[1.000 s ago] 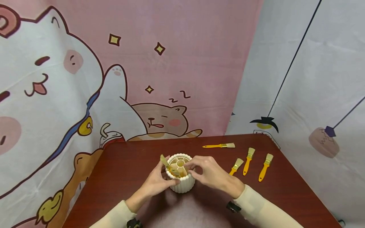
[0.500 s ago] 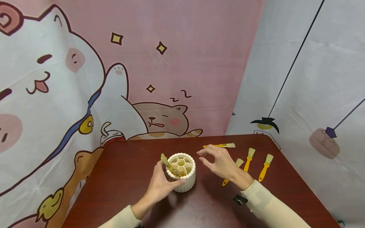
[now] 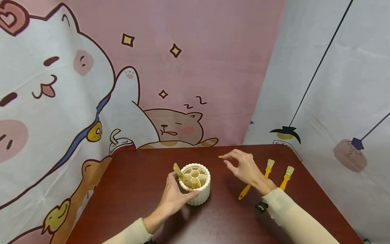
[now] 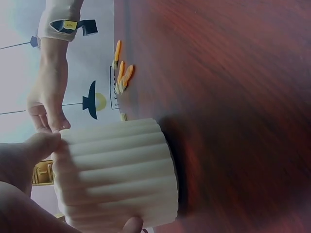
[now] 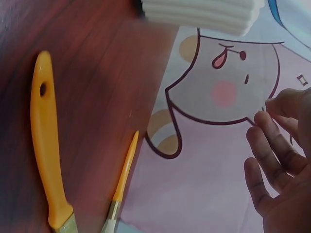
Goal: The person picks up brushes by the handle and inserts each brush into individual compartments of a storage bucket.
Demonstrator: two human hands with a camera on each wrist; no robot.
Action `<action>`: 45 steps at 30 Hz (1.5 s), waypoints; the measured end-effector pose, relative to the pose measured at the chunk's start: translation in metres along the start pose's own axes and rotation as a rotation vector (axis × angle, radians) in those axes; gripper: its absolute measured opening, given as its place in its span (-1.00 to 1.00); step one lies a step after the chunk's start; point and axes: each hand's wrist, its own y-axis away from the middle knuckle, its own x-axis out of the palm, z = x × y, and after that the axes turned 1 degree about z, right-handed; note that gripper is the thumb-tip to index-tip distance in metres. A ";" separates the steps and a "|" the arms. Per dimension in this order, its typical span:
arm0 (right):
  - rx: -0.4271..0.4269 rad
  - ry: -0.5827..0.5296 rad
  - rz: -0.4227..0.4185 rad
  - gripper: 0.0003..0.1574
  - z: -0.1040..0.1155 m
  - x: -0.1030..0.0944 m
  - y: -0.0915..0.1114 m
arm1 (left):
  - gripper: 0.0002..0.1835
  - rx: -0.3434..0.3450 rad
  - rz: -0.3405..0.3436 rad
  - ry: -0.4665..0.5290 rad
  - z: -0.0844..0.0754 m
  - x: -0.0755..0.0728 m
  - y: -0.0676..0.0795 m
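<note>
Head view: left hand (image 3: 175,199) grips cream, ribbed, round holder (image 3: 202,195) on dark red-brown, glossy table (image 3: 143,186), fingers wrapped round wall; pale-bristled brush (image 3: 177,170) leans out beside them. Inner compartments show only from head; left wrist view gives ribbed side instead. Right hand (image 3: 243,166) above table, fingers loosely bent, narrow gap at thumb, holding nothing. Right wrist view reveals handle of yellow-handled back brush (image 5: 125,170), mostly hidden from head. Since half second ago, right hand moved farther back; left grip unchanged.
</note>
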 end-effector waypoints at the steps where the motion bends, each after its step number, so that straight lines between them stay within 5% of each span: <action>1: 0.004 0.019 0.000 -0.74 -0.002 0.000 0.000 | 0.12 0.006 0.009 0.001 0.000 -0.001 0.000; 20: 0.107 0.078 0.058 -0.76 -0.060 0.010 0.015 | -0.02 0.052 0.180 0.252 -0.001 -0.014 -0.004; 27: 0.193 0.096 0.078 -0.73 -0.082 0.012 0.021 | -0.07 0.026 0.255 0.371 -0.021 -0.024 -0.001; 32: 0.273 0.103 0.124 -0.69 -0.095 0.013 0.023 | -0.08 0.033 0.285 0.386 -0.017 -0.023 -0.003; 36: 0.311 0.110 0.141 -0.67 -0.105 0.013 0.022 | -0.04 0.055 0.255 0.326 -0.004 -0.015 -0.008; 39: 0.324 0.124 0.152 -0.66 -0.111 0.013 0.021 | 0.11 0.044 0.179 0.193 0.003 -0.010 -0.008; 45: 0.330 0.171 0.174 -0.63 -0.124 0.012 0.020 | 0.31 -0.014 0.016 -0.009 -0.004 -0.002 -0.001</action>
